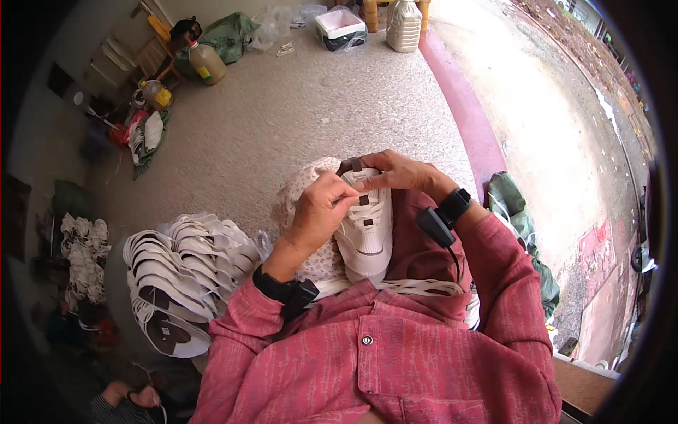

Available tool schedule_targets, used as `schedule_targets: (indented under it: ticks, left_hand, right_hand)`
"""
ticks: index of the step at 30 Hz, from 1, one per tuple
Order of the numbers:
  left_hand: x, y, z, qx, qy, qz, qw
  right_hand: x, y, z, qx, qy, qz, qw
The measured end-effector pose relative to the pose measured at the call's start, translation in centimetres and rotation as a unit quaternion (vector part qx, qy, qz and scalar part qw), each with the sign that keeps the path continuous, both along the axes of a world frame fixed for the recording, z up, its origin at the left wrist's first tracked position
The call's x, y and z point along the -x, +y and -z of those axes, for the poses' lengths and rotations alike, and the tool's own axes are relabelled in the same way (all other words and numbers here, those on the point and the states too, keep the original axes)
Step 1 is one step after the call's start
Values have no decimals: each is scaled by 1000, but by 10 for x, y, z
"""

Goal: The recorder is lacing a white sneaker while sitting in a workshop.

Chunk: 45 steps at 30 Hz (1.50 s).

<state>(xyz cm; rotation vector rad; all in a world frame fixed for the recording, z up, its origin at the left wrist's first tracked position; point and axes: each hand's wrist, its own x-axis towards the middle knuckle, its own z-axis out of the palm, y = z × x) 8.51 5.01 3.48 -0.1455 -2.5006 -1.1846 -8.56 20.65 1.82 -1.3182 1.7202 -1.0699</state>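
A white sneaker [367, 247] with dark brown lace loops and a brown tab at its collar lies on my lap, toe toward me. My right hand [404, 172] is closed on the shoe's collar and tongue, the thumb pressing near the opening. Over the eyelets on the shoe's left side, my left hand [318, 212] is closed in a pinch on a white shoelace, mostly hidden by the fingers. Flat white laces [424, 287] lie across my lap below the toe.
Stacked white shoe uppers [191, 268] stand at my left, with more white shoes [85, 254] farther left. Green sacks [519, 212] lie at my right. Jugs [206, 63] and a white foam box [340, 27] stand at the back. Another person's hand [146, 396] shows at lower left.
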Motion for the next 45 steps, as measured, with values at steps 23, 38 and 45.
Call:
schedule_targets:
  ticks: [23,38,45]
  left_hand:
    - [11,-13,0,128,-140,28,981]
    - [25,-21,-6,90,-251,41,963]
    - [25,-25,-2,23,-276,46,960]
  right_hand:
    - [-24,1,19,84,-321,113,937]
    - [-20,4,22,78,-347,97,930]
    - [-24,3,21,105,-338,119,928]
